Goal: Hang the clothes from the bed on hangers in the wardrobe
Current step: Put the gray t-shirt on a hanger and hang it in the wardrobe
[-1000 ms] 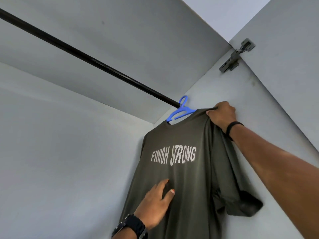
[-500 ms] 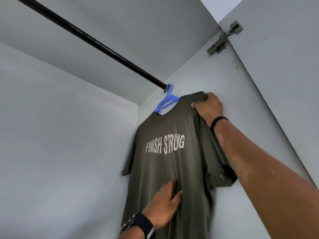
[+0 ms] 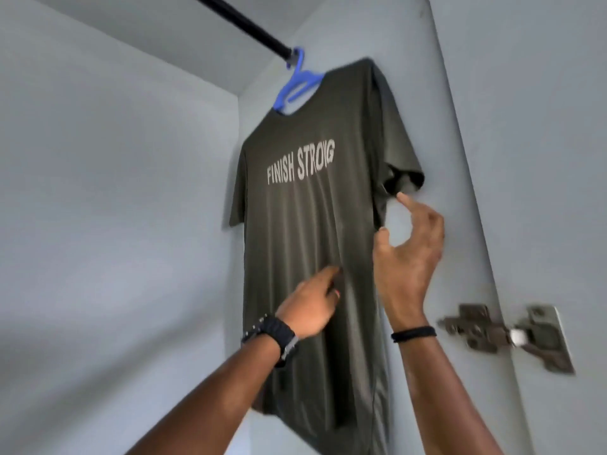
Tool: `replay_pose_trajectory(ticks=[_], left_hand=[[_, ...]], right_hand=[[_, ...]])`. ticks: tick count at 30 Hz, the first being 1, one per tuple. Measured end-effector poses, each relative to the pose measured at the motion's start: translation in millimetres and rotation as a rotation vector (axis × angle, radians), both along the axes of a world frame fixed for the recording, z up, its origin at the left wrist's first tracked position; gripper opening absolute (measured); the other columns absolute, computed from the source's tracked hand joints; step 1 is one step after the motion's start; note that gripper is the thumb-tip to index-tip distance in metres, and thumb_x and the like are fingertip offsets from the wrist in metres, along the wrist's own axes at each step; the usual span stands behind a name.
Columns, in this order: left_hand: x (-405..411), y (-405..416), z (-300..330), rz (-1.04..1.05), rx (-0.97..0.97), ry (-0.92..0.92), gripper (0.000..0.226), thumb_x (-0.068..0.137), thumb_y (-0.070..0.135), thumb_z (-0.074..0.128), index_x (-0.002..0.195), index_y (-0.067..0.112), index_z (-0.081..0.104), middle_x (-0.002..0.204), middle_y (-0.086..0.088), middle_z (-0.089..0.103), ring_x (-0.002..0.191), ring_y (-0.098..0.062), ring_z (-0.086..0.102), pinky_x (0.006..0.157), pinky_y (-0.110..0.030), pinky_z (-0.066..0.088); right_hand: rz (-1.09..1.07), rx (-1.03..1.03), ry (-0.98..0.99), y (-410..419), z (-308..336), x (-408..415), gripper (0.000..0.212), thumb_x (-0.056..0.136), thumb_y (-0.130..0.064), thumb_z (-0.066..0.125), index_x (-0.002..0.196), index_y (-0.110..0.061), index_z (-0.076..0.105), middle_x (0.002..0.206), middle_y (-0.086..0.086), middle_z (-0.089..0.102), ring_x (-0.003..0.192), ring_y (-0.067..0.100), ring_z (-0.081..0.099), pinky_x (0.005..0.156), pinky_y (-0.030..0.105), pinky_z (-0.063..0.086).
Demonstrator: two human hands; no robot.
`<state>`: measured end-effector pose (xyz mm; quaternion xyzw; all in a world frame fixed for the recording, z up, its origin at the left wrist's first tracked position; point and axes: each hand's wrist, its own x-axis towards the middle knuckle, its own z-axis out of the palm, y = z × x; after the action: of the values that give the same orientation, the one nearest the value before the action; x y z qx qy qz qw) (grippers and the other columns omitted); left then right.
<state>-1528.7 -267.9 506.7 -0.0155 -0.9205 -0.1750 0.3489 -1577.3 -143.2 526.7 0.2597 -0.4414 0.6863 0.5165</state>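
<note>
Both hands are up at the shirt. One olive-green T-shirt (image 3: 305,231), printed FINISH STRONG across the chest, hangs on a blue hanger (image 3: 297,83), and the hanger's hook sits on the black rail (image 3: 243,24) right at its far end, hard by the wardrobe's side wall (image 3: 460,244). The shirt's right sleeve lies against that wall, its cuff bunched a little.

My left hand (image 3: 312,307) is on the front of the shirt below the lettering, fingers stretched forward and laid on the cloth; whether they pinch a fold I cannot tell, the frame is blurred there. A black watch (image 3: 272,336) sits on that wrist.

My right hand (image 3: 407,254) is at the shirt's right edge, just under the sleeve. Fingers spread and loosely bent, forefinger pointing up close to the cuff, thumb tip at the side seam. It grips nothing. A thin black band (image 3: 414,333) circles that wrist.

Off to the right, a metal hinge (image 3: 505,333) joins the side wall to the open door (image 3: 542,159). Pale grey panels all round, back wall to my left.
</note>
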Motion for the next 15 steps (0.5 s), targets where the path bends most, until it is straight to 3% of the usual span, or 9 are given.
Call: replay_pose_trajectory(ticks=[2,4,6,9,12,15], left_hand=[[15.5,8.6,-7.6,0.033,0.057,0.06,0.047,0.1,0.017,0.039,0.146,0.023,0.032,0.133,-0.01,0.055,0.11,-0.025,0.059,0.093,-0.034,0.048],[31.9,19.4,-18.9,0.08,0.121,0.105,0.046,0.1,0.019,0.038,0.145,0.024,0.031,0.129,-0.006,0.058,0.107,-0.024,0.059,0.092,-0.035,0.047],[54.1,31.8,-37.6,0.114,0.179,0.134,0.045,0.099,0.021,0.038,0.144,0.024,0.033,0.122,0.002,0.062,0.104,-0.019,0.06,0.091,-0.032,0.046],[90.5,48.2,-70.0,0.191,0.227,0.155,0.043,0.1,0.023,0.037,0.142,0.026,0.035,0.112,0.009,0.062,0.092,-0.014,0.061,0.08,-0.03,0.048],[135.6,70.9,-111.5,0.297,0.292,0.157,0.04,0.099,0.023,0.037,0.139,0.029,0.038,0.106,0.011,0.063,0.093,-0.013,0.062,0.07,-0.028,0.046],[186.8,99.2,-158.3,0.426,0.369,0.155,0.038,0.099,0.022,0.037,0.136,0.032,0.038,0.105,0.011,0.065,0.093,-0.012,0.063,0.073,-0.03,0.049]], right_hand=[[0.109,0.057,-0.066,-1.2,-28.7,11.8,0.044,0.081,0.004,0.061,0.12,-0.016,0.06,0.119,-0.003,0.051,0.111,0.011,0.05,0.099,0.019,0.041],[0.252,0.135,-0.165,-0.5,-52.8,20.1,0.039,0.083,0.004,0.06,0.113,-0.021,0.062,0.119,-0.002,0.053,0.103,0.004,0.051,0.086,0.01,0.044],[0.403,0.217,-0.287,-0.2,-76.3,29.4,0.035,0.083,0.002,0.06,0.108,-0.023,0.064,0.119,0.001,0.057,0.1,0.004,0.054,0.086,0.009,0.043],[0.681,0.263,-0.457,1.5,-107.2,48.8,0.033,0.084,0.001,0.058,0.105,-0.022,0.068,0.115,0.002,0.063,0.099,0.01,0.061,0.096,0.031,0.051],[0.925,0.31,-0.527,15.0,-141.2,79.1,0.031,0.086,0.004,0.055,0.105,-0.018,0.067,0.109,0.003,0.063,0.085,0.006,0.061,0.081,0.025,0.053],[1.145,0.389,-0.542,29.9,-179.0,114.4,0.029,0.088,0.004,0.054,0.1,-0.02,0.066,0.109,0.006,0.062,0.093,0.014,0.06,0.079,0.025,0.051]])
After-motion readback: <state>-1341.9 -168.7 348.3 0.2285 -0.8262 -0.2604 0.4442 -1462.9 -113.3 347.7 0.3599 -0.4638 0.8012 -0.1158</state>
